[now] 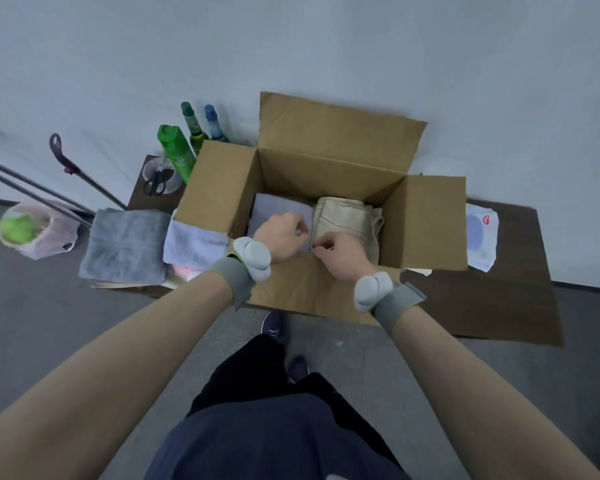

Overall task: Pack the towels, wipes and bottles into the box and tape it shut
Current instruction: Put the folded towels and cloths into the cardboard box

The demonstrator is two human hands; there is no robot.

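Two towels lay folded side by side on the floor of the open box (329,168) at the middle of the frame: a lavender towel (278,209) on the left and a beige towel (350,216) on the right.

Both hands were down inside the box. The left hand (284,239) had its fingers curled onto the right edge of the lavender towel. The right hand (342,256) pinched narrowly at the seam where the two towels met, apparently on the lavender towel's near corner, though that was hard to tell.

By my reading the packing was barely begun. Left of the box a grey towel (125,245) and a pale towel (196,244) waited on the table (499,306), with something pink (182,271) under them. Three bottles stood at the upper left of the box: a green spray bottle (175,152), a green-capped bottle (192,126) and a blue-capped bottle (212,123). The wipes pack (480,237) lay to the right, partly behind a flap.

All the flaps stood open. No tape showed anywhere; scissors (157,183) sat in a cup beside the bottles. The remaining towels, bottles, wipes and sealing all looked left to do.
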